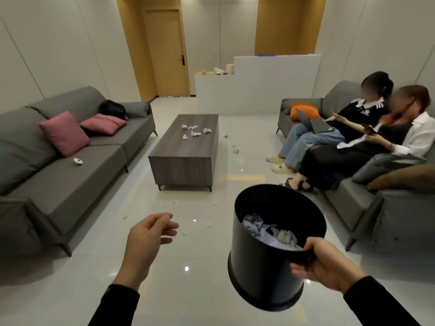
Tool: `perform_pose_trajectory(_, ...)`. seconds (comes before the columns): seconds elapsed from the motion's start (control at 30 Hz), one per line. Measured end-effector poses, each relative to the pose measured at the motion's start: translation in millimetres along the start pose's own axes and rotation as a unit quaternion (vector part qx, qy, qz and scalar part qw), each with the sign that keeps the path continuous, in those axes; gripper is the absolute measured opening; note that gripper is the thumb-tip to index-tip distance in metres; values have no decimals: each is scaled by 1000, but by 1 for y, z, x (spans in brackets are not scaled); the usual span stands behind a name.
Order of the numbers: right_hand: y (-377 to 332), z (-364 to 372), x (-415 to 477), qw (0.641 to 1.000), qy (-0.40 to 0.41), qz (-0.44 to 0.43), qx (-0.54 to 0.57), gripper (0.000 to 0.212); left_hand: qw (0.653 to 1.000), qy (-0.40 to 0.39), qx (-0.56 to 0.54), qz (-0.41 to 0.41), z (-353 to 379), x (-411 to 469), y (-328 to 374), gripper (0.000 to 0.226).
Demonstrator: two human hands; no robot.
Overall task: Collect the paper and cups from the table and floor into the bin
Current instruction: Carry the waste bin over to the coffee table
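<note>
At lower right, the right hand (329, 269) grips the rim of a black bin (263, 262) holding crumpled paper. The left hand (146, 241) at lower centre hangs empty, fingers loosely curled. Mid-frame, paper scraps (207, 224) dot the floor; farther off, paper balls (191, 131) lie on the worktop (186, 149).

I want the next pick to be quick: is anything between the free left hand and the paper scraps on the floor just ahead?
Nothing visible: bare tile lies between the left hand and the nearest paper scraps.

Black long sleeves (381, 302) cover both forearms.
</note>
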State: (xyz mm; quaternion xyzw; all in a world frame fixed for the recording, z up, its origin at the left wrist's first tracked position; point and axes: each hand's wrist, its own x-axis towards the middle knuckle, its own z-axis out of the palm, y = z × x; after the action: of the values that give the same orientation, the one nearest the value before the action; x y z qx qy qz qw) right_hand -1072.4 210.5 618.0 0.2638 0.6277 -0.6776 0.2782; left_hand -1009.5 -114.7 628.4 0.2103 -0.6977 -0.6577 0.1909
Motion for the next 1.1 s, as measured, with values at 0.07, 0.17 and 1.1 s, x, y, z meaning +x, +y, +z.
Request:
perform_pose_trajectory(0.07,-42,0,32,1000,-3,1,-8,26,1000,8,7,-5,26,37,8,15)
perform_pose_trajectory(0.17,-107,3,74,1000,-10,-18,-18,22,1000,8,10,5,65,92,25,16)
perform_pose_trajectory(1.1,-543,91,492,998,20,-23,55,12,997,-82,-14,-4,343,696,30,16)
